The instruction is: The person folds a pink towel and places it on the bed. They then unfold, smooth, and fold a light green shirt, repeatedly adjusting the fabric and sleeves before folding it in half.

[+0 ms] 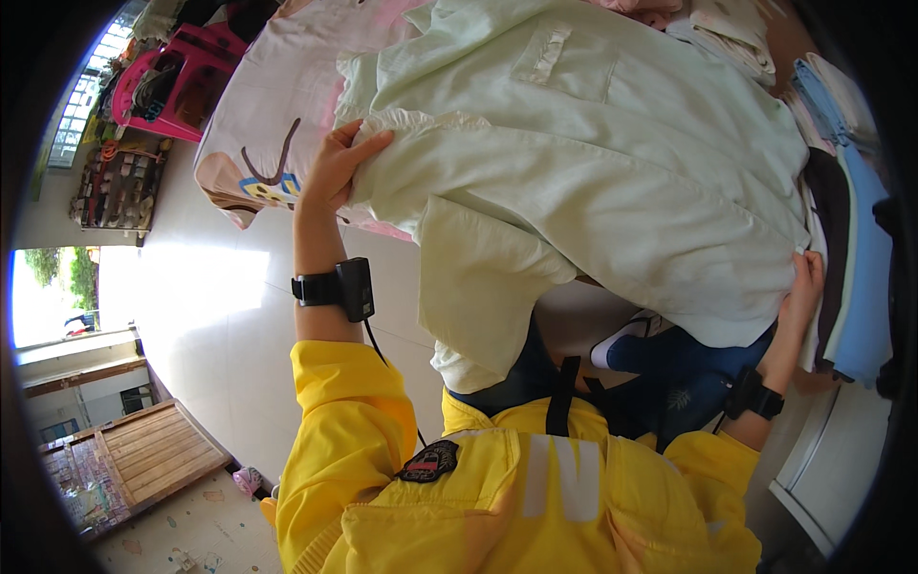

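A pale green shirt (612, 163) with a chest pocket and frilled edges lies spread over the bed in front of me. Its near part hangs over the bed edge toward my lap, with one sleeve-like flap folded down. At the left, my left hand (337, 165) is closed on the frilled edge of the shirt, thumb on top. My right hand (802, 287) pinches the shirt's edge at the far right, close to a stack of clothes. The cloth between both hands looks fairly stretched, with soft creases. Some of the fingertips are hidden by the fabric.
The bed has a pink and white patterned sheet (256, 105). Folded clothes (865, 258) are piled at the right, and more folded cloth (732, 38) lies at the back right. A pink plastic chair (172, 81) stands at the far left, a shoe rack (117, 187) below it. A white cabinet (832, 469) is at lower right.
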`<state>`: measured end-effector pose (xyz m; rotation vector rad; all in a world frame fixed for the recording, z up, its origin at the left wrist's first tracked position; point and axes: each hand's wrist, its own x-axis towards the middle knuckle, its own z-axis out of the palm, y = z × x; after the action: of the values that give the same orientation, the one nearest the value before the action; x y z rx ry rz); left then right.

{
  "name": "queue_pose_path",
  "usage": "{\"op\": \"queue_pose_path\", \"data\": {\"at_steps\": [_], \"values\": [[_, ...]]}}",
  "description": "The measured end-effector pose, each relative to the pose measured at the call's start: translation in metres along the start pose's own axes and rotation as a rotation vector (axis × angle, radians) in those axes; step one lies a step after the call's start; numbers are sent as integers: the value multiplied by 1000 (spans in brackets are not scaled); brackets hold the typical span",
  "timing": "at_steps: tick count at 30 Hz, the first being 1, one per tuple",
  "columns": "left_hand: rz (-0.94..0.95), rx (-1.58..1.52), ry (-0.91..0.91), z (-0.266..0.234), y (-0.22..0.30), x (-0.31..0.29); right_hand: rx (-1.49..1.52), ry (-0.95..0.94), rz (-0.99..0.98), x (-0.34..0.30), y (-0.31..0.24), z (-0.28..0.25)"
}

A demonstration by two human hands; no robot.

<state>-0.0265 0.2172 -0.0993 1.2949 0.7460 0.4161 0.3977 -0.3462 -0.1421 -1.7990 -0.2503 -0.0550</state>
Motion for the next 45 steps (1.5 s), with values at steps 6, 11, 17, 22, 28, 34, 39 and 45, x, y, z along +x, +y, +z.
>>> {"op": "queue_pose_path", "data": {"at_steps": [6, 11, 17, 22, 28, 34, 39, 45], "values": [[-25, 32, 54, 2, -1, 4, -26, -41, -35, 1, 1, -2], [17, 91, 93, 2, -5, 8, -42, -22, -71, 1, 7, 1], [331, 505, 592, 21, -27, 16, -281, 18, -283, -10, 4, 18], [443, 373, 742, 34, -38, 17, -785, 127, -605, -32, -11, 44], [568, 311, 530, 51, -12, 2, -1015, 377, -774, -55, -50, 63], [988, 697, 157, 152, -6, -52, -49, -463, -475, -119, -130, 140], [1011, 648, -296, 193, -15, -96, 34, -912, -684, -167, -179, 212], [910, 583, -334, 161, -23, -130, -80, -1005, -727, -168, -186, 231]]}}
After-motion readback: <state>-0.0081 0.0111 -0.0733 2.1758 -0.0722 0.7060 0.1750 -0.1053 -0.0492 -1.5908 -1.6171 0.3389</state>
